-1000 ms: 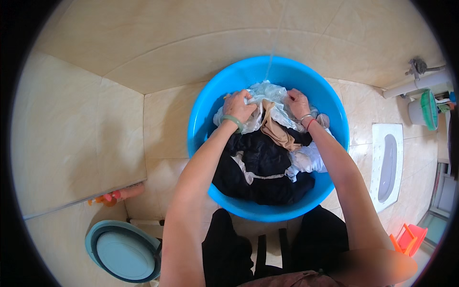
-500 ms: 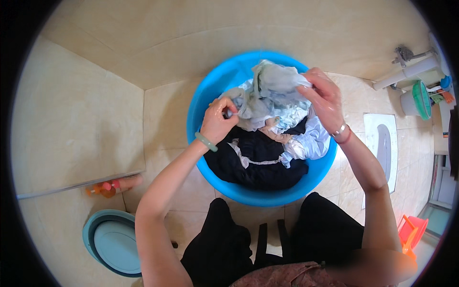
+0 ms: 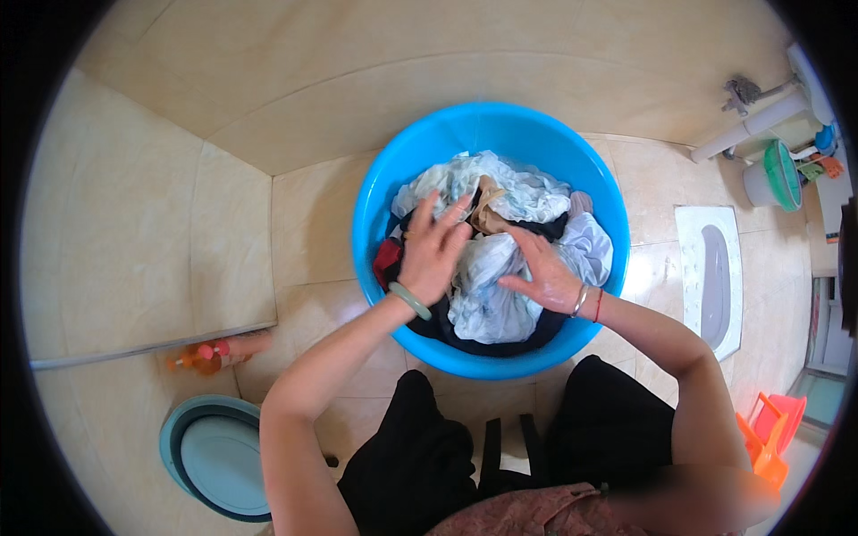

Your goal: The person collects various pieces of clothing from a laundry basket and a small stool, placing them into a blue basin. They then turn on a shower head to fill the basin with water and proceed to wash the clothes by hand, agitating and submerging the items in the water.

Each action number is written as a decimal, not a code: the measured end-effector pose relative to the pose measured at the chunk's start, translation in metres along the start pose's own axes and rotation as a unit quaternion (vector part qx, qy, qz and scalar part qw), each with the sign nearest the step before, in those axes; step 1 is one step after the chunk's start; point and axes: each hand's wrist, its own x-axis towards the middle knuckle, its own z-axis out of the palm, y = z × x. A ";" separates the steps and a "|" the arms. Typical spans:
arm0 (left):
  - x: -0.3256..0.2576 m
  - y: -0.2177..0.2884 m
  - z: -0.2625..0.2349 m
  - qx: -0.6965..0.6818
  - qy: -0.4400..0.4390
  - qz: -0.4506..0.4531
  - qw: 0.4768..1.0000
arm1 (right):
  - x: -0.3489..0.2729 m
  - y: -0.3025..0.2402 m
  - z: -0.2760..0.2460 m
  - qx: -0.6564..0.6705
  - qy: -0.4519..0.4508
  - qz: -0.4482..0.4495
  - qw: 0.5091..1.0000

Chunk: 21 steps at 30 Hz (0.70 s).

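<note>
I have the laundry in the round blue basin (image 3: 487, 114), which stands on the tiled floor (image 3: 313, 237) in front of the person's knees. On top, toward the near side, I see a crumpled white cloth (image 3: 492, 304) with faint blue-green patches; it looks thin and damp, bunched into soft folds and drooping over the black clothing (image 3: 500, 347) underneath. Farther back in the basin lies a second white heap (image 3: 529, 198), wrinkled in fine ridges and marked with similar bluish blotches. Between the two whites I make out a tan cloth (image 3: 489, 214), twisted and smooth-looking. On the right a pale lavender-white piece (image 3: 586, 250) puffs up in rounded, slightly glossy folds near the basin wall, and on the left a dark red piece (image 3: 387, 259) shows at the edge of the heap.

My view of the left hand (image 3: 433, 250), with a green bangle (image 3: 410, 301) at its wrist, shows fingers spread well apart over the left side of the near white cloth, gripping nothing that I can see. The right hand (image 3: 545, 272), wearing a silver bracelet (image 3: 580, 300), has its thumb standing wide of its fingers at the cloth's right side, likewise with no fabric pinched. Whether either hand actually touches the cloth, I cannot tell.
</note>
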 end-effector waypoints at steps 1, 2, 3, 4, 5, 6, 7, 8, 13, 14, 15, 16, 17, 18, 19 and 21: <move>-0.006 0.004 0.009 0.073 -0.028 0.007 0.997 | 0.001 0.007 0.004 -0.005 0.021 0.002 1.000; -0.010 0.007 0.008 0.140 -0.054 0.012 0.989 | 0.011 0.011 -0.002 -0.019 -0.003 -0.010 1.000; -0.006 0.005 0.004 0.156 -0.054 0.015 0.986 | 0.028 0.024 -0.007 -0.010 -0.011 -0.031 0.999; 0.005 0.002 0.004 0.165 -0.056 0.021 0.985 | 0.044 0.037 -0.011 -0.007 -0.019 -0.046 0.999; 0.016 -0.009 0.007 0.157 -0.041 0.003 0.987 | 0.059 0.048 -0.010 0.007 -0.026 -0.012 1.000; 0.029 -0.026 0.011 0.170 -0.047 -0.035 0.984 | 0.076 0.059 -0.003 0.022 -0.032 0.020 0.999; 0.040 -0.039 0.014 0.205 -0.051 -0.059 0.976 | 0.091 0.070 0.007 0.038 -0.037 0.051 0.997; 0.052 -0.051 0.018 0.240 -0.055 -0.081 0.966 | 0.102 0.080 0.016 0.008 -0.050 0.084 0.995; 0.080 -0.092 0.046 0.374 -0.058 0.022 0.925 | 0.120 0.137 0.065 -0.145 -0.157 0.160 0.964; 0.081 -0.093 0.049 0.358 -0.105 -0.003 0.928 | 0.117 0.143 0.073 -0.172 -0.192 0.155 0.954; 0.085 -0.095 0.051 0.341 -0.152 -0.027 0.927 | 0.116 0.151 0.078 -0.160 -0.175 0.134 0.962; 0.092 -0.094 0.046 0.328 -0.190 -0.050 0.924 | 0.122 0.150 0.078 -0.154 -0.188 0.135 0.961; 0.085 -0.097 0.048 0.349 -0.163 -0.027 0.923 | 0.123 0.146 0.081 -0.147 -0.201 0.137 0.959; 0.087 -0.099 0.047 0.352 -0.203 -0.046 0.913 | 0.125 0.142 0.082 -0.141 -0.215 0.139 0.956; 0.093 -0.098 0.047 0.347 -0.227 -0.058 0.908 | 0.125 0.142 0.085 -0.146 -0.184 0.127 0.964; 0.105 -0.098 0.052 0.334 -0.259 -0.074 0.903 | 0.126 0.160 0.089 -0.133 -0.171 0.137 0.967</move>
